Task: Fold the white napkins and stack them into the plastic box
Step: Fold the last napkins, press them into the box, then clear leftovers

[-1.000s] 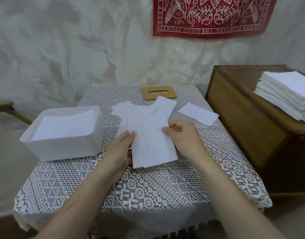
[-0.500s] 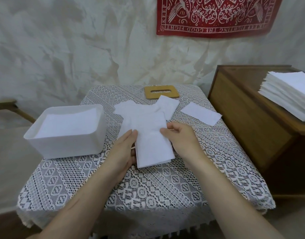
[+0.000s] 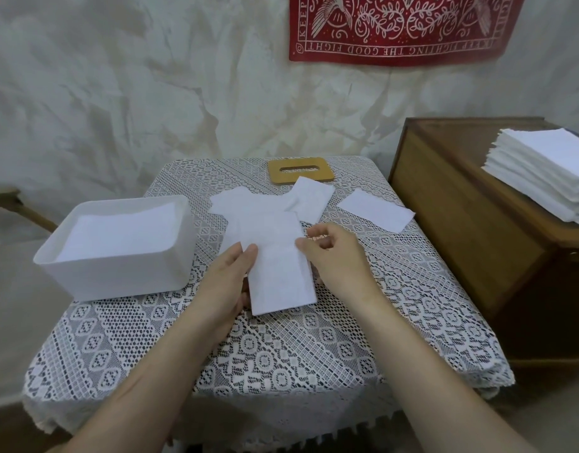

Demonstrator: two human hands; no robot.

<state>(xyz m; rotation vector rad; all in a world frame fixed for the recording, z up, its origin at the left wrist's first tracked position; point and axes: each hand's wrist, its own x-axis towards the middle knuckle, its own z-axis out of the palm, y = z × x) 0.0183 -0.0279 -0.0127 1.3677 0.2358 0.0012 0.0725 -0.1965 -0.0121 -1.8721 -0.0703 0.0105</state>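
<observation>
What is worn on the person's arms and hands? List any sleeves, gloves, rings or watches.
Nothing worn shows. The left hand and right hand are both bare, with no gloves, rings, watch or bracelet. No sleeve comes into view anywhere up to the bottom edge of the frame.

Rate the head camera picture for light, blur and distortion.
Head view: soft, even light, only faint shadows under the plastic box; the napkins inside it wash out to flat white. Head view: wide-angle distortion tilts the wooden cabinet at its upright edges. Head view: the fingertips of the right hand look slightly smeared; the folded napkin is sharp.
</observation>
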